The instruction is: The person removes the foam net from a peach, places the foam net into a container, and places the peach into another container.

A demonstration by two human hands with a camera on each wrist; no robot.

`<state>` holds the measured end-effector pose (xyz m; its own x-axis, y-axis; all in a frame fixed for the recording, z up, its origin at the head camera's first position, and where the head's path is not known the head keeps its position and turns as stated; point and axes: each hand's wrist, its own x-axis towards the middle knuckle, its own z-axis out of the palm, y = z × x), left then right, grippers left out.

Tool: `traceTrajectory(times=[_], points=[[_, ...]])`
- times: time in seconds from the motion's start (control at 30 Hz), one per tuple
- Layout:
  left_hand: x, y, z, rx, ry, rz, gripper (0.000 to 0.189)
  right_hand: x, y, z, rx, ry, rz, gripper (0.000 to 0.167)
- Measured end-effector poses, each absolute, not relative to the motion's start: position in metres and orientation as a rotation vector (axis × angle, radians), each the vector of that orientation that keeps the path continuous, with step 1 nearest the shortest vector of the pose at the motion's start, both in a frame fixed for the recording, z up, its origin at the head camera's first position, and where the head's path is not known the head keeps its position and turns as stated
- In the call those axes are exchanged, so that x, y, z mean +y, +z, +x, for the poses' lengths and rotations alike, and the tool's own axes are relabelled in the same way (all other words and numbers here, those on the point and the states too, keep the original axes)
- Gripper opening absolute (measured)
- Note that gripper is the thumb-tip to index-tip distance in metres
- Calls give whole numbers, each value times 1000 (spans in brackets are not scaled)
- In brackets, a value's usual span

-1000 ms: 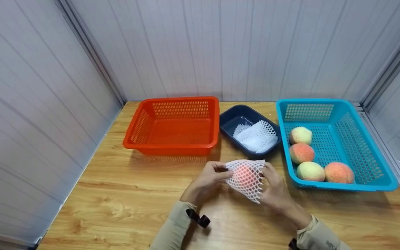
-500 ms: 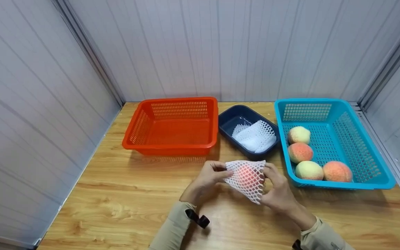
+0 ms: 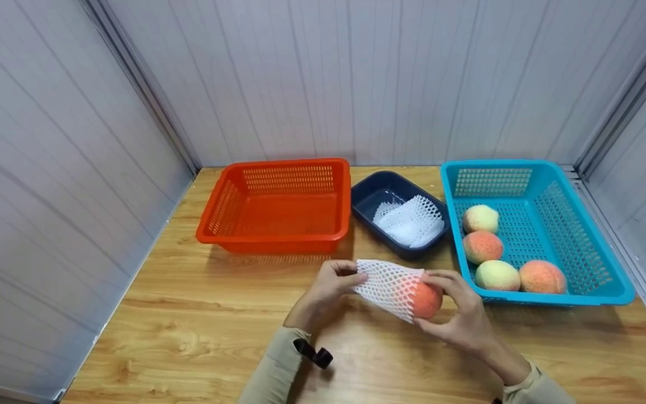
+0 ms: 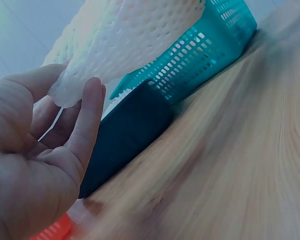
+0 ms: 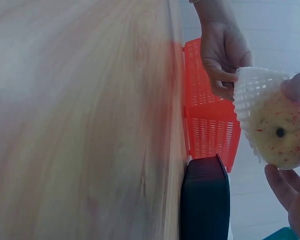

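A white foam fruit net (image 3: 386, 285) is stretched between both hands above the table in the head view. My left hand (image 3: 326, 290) pinches its left end between thumb and fingers, as the left wrist view also shows. At the other end, a pinkish-red peach (image 3: 428, 301) sits partly inside the net, its right side bare. My right hand (image 3: 464, 318) grips peach and net mouth, fingers above and thumb below. Seen from the right wrist, the peach shows a pale, red-speckled face with a dark spot (image 5: 280, 132).
A red basket (image 3: 284, 238) stands at the back left. Beside it, a dark blue tray (image 3: 370, 193) holds more white foam nets (image 3: 413, 221). The blue basket (image 3: 592, 247) on the right contains several peaches (image 3: 483, 247). Panel walls enclose the wooden table (image 3: 188, 325).
The peach, earlier covered by the net, has shifted right and now bulges out of the net's right end. My right hand has moved slightly right with it, while the left keeps its pinch.
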<state>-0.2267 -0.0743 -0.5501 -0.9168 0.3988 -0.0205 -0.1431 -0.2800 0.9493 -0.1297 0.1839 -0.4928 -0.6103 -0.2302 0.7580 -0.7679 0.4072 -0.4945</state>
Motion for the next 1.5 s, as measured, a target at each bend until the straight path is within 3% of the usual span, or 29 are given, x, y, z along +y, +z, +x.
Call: traceTrajectory(times=[0.5,0.83,1.13,1.5], points=[[-76,-538,-231,1639,2319,255,9,201,-483,-114,-2028,1140,785,73],[-55,-515,-228,1875,2538,92,15,211,-481,-115,-1962,1183,715,73],[-35,-484,-221,2359,2594,359,10,212,-488,-115,-1986,1181,693,75],[-18,-479,-240,2489,2631,372,9,216,-501,-120,-1991,1189,731,76]])
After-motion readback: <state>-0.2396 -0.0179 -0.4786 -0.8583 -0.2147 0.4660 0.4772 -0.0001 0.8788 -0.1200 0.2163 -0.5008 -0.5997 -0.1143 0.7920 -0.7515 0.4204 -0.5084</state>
